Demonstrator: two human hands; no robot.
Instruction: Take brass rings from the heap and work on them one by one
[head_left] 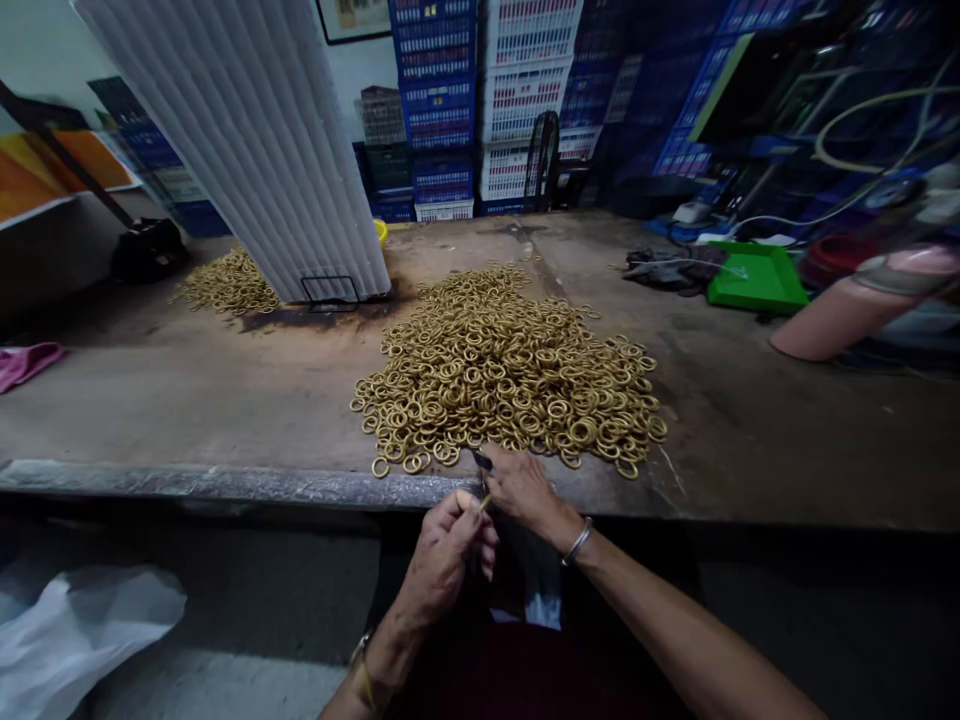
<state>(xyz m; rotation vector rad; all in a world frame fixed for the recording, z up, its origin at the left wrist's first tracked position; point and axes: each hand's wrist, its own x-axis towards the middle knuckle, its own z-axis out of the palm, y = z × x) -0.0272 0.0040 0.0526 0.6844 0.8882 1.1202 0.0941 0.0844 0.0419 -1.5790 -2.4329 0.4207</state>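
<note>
A heap of brass-coloured rings (517,370) lies on the worktable just beyond my hands. My left hand (441,560) is closed in a pinch on one brass ring (485,502), seen nearly edge-on at the table's front edge. Close beside it, my right hand (521,490) is closed around a small dark tool (482,461). Only its dark end shows by the fingers, so its exact kind is hidden. Both hands sit low at the near edge of the heap.
A tall ribbed grey-white panel (255,150) stands on the wooden table (187,400), beside a second ring pile (229,283). At right are a green tray (757,278) and a pink cylinder (840,310). Stacked crates (529,90) line the back. A white plastic bag (82,630) lies lower left.
</note>
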